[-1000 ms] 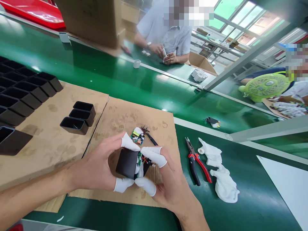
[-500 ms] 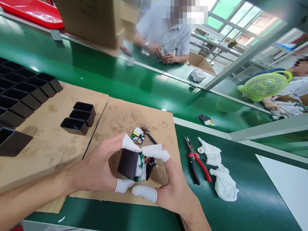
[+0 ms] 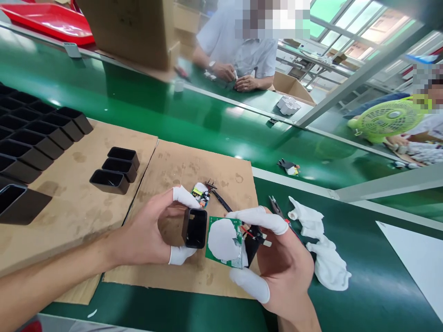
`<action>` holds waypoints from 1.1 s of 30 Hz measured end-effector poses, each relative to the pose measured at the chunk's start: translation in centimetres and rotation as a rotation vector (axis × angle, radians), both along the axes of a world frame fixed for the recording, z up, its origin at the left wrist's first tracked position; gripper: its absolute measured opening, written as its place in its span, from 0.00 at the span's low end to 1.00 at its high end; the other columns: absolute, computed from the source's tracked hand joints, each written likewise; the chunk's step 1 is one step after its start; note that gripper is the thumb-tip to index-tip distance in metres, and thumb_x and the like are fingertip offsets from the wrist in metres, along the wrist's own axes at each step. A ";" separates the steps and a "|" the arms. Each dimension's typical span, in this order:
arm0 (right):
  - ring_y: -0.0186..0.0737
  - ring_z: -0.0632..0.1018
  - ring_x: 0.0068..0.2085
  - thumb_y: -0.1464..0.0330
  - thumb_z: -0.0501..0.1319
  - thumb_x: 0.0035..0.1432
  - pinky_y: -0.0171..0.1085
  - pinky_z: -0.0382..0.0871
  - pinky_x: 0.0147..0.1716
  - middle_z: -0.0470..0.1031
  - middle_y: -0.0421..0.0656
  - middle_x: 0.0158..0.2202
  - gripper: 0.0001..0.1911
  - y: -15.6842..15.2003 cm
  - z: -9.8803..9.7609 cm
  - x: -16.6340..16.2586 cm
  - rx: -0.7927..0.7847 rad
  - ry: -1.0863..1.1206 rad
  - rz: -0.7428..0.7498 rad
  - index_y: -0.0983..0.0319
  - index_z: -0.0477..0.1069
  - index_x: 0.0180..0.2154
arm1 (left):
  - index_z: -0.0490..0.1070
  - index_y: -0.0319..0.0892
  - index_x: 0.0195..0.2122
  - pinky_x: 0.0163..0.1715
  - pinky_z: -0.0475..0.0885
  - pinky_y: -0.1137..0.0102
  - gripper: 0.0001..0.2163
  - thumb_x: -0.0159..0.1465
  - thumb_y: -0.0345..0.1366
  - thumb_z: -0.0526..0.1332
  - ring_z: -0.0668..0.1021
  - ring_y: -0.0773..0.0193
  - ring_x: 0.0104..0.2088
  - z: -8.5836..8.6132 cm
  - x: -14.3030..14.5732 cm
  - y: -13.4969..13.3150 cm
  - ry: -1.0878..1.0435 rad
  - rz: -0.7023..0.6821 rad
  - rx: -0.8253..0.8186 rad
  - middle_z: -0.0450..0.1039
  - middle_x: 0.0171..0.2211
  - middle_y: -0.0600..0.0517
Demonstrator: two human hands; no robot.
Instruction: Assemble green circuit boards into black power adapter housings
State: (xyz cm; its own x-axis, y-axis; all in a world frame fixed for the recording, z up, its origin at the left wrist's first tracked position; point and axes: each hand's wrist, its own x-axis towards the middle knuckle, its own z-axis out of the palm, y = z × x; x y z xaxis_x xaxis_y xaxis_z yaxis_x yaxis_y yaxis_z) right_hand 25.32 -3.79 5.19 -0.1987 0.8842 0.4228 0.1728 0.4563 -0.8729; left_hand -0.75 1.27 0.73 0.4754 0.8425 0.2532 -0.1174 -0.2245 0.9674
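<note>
With white finger cots on thumb and finger, my left hand (image 3: 148, 230) grips a black plastic housing (image 3: 196, 228), its open end turned toward the right. My right hand (image 3: 280, 258), also in finger cots, holds a green circuit board (image 3: 224, 242) with a large white patch on its face. Red wires and a black plug piece with metal prongs (image 3: 256, 240) hang at the board's right side. Board and housing are apart, a small gap between them. Behind them on the cardboard lies another circuit board (image 3: 201, 193) with a plug part and a black stick-like tool (image 3: 221, 201).
Several black housings stand in rows (image 3: 38, 129) at left, and 3 more (image 3: 114, 170) stand nearer. Pliers (image 3: 276, 207) and crumpled white gloves (image 3: 325, 263) lie right. A plug assembly (image 3: 289, 167) lies on the green bench. Across it, a person works beside a cardboard box (image 3: 131, 32).
The circuit board has come out of the housing. My right hand has moved right with the board, whose white-patched face now shows; my left hand has turned the housing's opening into view.
</note>
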 end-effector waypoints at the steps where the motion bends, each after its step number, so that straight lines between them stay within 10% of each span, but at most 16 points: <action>1: 0.49 0.88 0.50 0.61 0.84 0.63 0.43 0.86 0.52 0.87 0.45 0.53 0.32 -0.1 0.1 -0.1 0.003 0.006 -0.003 0.51 0.80 0.65 | 0.78 0.50 0.56 0.63 0.86 0.57 0.27 0.58 0.29 0.81 0.88 0.52 0.56 0.0 0.0 -0.1 -0.010 -0.002 0.005 0.83 0.55 0.49; 10: 0.51 0.86 0.42 0.56 0.84 0.61 0.45 0.85 0.36 0.85 0.47 0.46 0.30 -0.5 0.9 -0.2 -0.002 -0.045 0.029 0.52 0.82 0.62 | 0.78 0.50 0.58 0.55 0.87 0.58 0.27 0.59 0.28 0.81 0.86 0.51 0.52 0.0 0.3 -0.5 -0.049 0.000 0.114 0.82 0.52 0.46; 19: 0.46 0.85 0.42 0.73 0.84 0.58 0.43 0.86 0.40 0.83 0.45 0.51 0.36 -0.5 0.5 -0.7 -0.043 -0.059 0.114 0.50 0.79 0.64 | 0.77 0.53 0.59 0.53 0.85 0.51 0.29 0.59 0.28 0.80 0.86 0.46 0.53 -0.8 0.2 -0.7 -0.011 -0.054 0.157 0.81 0.54 0.46; 33: 0.48 0.85 0.44 0.66 0.84 0.63 0.43 0.86 0.40 0.83 0.47 0.51 0.34 -0.3 0.4 -1.1 0.023 -0.157 0.124 0.50 0.78 0.65 | 0.76 0.51 0.58 0.51 0.84 0.56 0.29 0.57 0.28 0.81 0.85 0.50 0.50 -0.4 0.2 -0.6 0.026 -0.047 0.158 0.81 0.52 0.47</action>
State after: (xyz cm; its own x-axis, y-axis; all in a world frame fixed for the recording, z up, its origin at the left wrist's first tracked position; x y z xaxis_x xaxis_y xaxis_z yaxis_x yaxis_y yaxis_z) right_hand 24.25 -4.11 5.55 -0.3708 0.8393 0.3975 0.2469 0.5017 -0.8291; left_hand -0.60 0.69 0.29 0.5216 0.7700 0.3674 -0.1063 -0.3686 0.9235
